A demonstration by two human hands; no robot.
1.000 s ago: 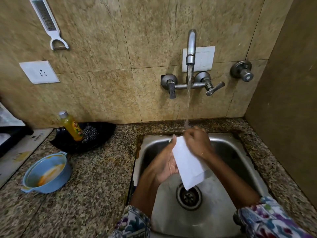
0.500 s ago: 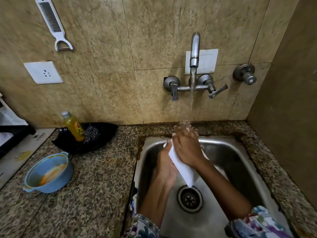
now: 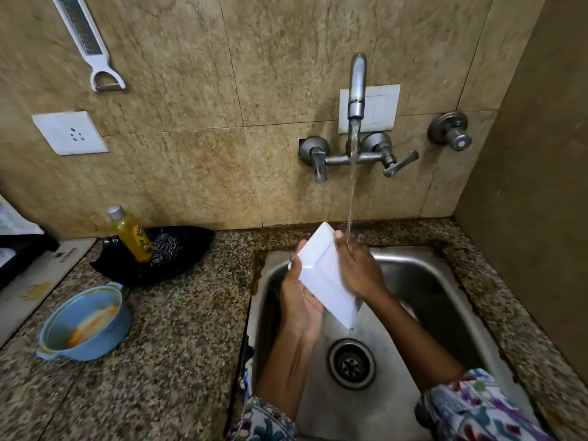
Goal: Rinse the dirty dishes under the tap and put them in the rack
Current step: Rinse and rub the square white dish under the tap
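A white square plate (image 3: 321,268) is tilted on edge over the steel sink (image 3: 429,291). My left hand (image 3: 300,302) cups it from below and the left. My right hand (image 3: 358,270) lies on its upper face, fingers reaching the top edge. Water runs from the tap (image 3: 356,90) and lands on my right fingers beside the plate's top corner. A blue bowl (image 3: 84,323) with orange residue sits on the counter at the left. No rack is in view.
A black dish (image 3: 178,253) at the back of the granite counter (image 3: 178,345) holds a yellow soap bottle (image 3: 132,233) and a steel scrubber (image 3: 165,248). The drain (image 3: 351,364) sits below the plate. A grater (image 3: 86,39) hangs on the wall; a side wall stands at the right.
The plate has turned so its face shows toward me, and my right hand has slid from the top edge down onto that face. Both hands stay under the stream.
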